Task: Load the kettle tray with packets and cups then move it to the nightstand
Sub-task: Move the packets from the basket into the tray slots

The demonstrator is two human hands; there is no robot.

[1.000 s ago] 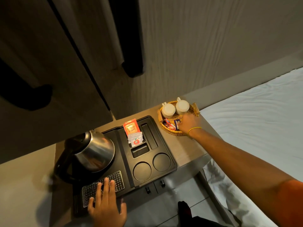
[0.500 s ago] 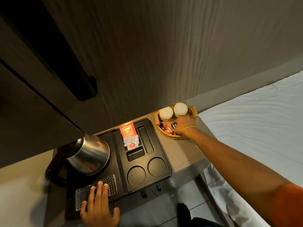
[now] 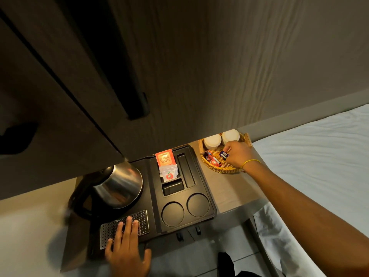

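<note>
The black kettle tray (image 3: 201, 176) lies on a wooden top, with a steel kettle (image 3: 119, 186) on its left half. An orange tea packet (image 3: 164, 157) and a white packet (image 3: 169, 173) stand in one slot; two round cup wells (image 3: 184, 208) hold nothing. My left hand (image 3: 125, 248) rests flat on the tray's perforated metal grid (image 3: 143, 218). To the right, a wicker basket (image 3: 221, 169) holds two white upturned cups (image 3: 220, 138) and red packets (image 3: 212, 159). My right hand (image 3: 238, 154) is inside the basket, fingers pinched on a small blue packet (image 3: 224, 154).
A dark cabinet with a black handle (image 3: 137, 108) overhangs the kettle at upper left. A textured wall rises behind the top. A bed with white sheets (image 3: 319, 156) fills the right side. Tiled floor shows below the tray's front edge.
My right hand has closed on a blue packet in the basket and raised it slightly. My view has tilted, so the cabinet handle shifted in frame. My left hand stays on the grid.
</note>
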